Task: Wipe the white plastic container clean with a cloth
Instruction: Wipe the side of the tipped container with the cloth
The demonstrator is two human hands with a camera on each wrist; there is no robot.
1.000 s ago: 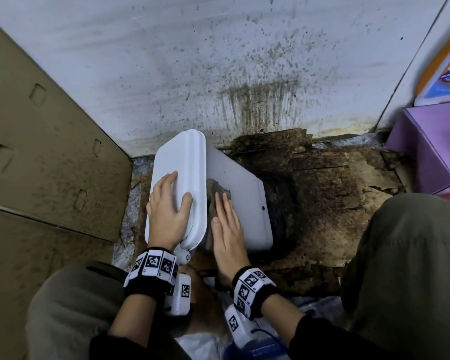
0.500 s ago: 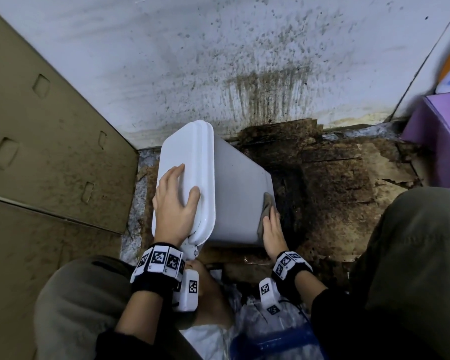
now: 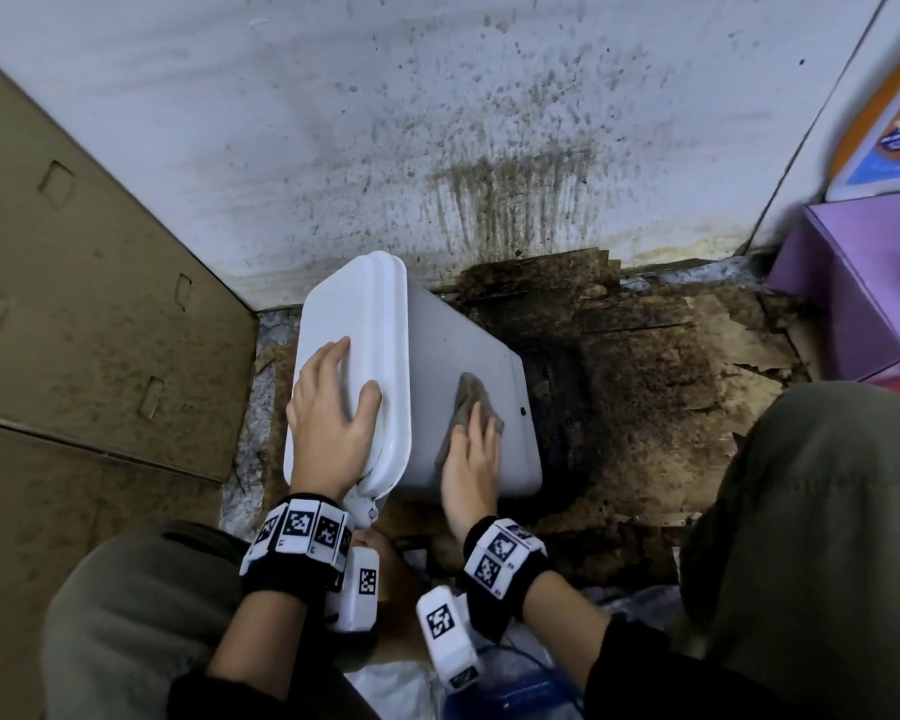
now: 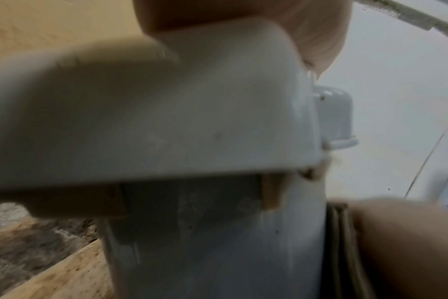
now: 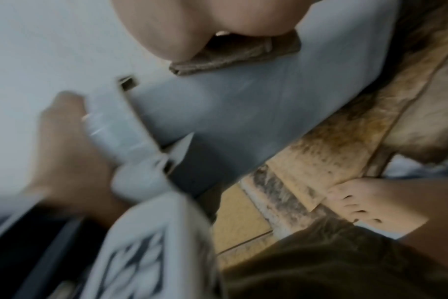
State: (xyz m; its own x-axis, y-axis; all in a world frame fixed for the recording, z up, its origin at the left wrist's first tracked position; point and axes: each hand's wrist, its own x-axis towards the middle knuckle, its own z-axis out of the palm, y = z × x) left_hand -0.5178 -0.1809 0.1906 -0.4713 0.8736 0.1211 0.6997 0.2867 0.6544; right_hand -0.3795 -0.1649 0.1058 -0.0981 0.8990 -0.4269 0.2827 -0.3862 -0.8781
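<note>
The white plastic container (image 3: 453, 350) lies on its side on soiled cardboard, its lid (image 3: 349, 324) facing left. My left hand (image 3: 333, 413) rests flat on the lid with fingers spread, thumb at the lid's rim. My right hand (image 3: 471, 449) presses a grey-brown cloth (image 3: 471, 402) flat against the container's upturned side, fingers straight. In the right wrist view the cloth (image 5: 238, 54) lies folded under my palm on the container (image 5: 218, 113). The blurred left wrist view shows the lid's edge (image 4: 166, 113) close up, with the cloth (image 4: 340, 242) at the right.
A dirt-spattered white wall (image 3: 437, 122) stands just behind the container. Brown cardboard panels (image 3: 74, 304) close the left side. A purple box (image 3: 853, 283) sits at the right. Stained, torn cardboard (image 3: 645, 381) covers the floor. My knees (image 3: 811, 511) flank the hands, and a bare foot (image 5: 366, 204) rests nearby.
My right hand slid the cloth from near the lid to the container's right edge, then back toward the middle of its side. The left hand stayed on the lid.
</note>
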